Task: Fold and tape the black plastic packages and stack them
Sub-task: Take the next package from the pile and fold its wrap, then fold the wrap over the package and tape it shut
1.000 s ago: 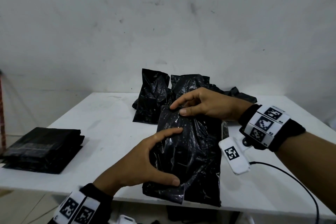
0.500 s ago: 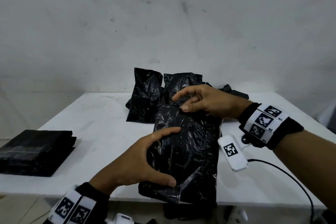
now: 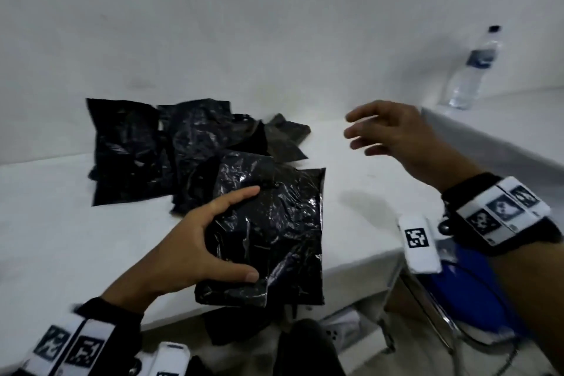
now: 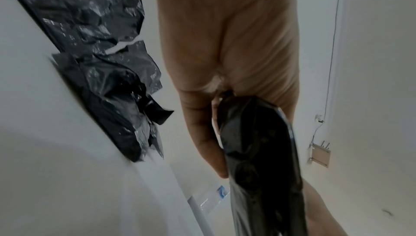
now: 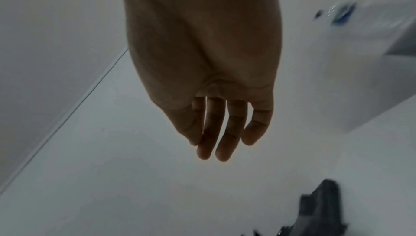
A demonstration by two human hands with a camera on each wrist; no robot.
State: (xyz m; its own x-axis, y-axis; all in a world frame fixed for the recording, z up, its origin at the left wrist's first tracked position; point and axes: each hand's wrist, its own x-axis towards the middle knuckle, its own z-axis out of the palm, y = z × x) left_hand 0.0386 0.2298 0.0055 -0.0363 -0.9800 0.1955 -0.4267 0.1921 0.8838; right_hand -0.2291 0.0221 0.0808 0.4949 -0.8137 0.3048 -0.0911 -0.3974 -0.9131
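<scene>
My right hand [image 3: 393,134] has let go of the package [image 3: 271,232] and reaches empty, fingers loose, to the right, likely for tape. My left hand [image 3: 195,250] grips the package at the tabletop's [image 3: 61,238] near edge.

Bare table [image 3: 360,192] right of heaped black packages [image 3: 171,149]; water bottle [image 3: 471,70] far right on ledge

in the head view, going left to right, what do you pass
pile of black plastic packages → left hand → black plastic package it grips → right hand → water bottle
</scene>
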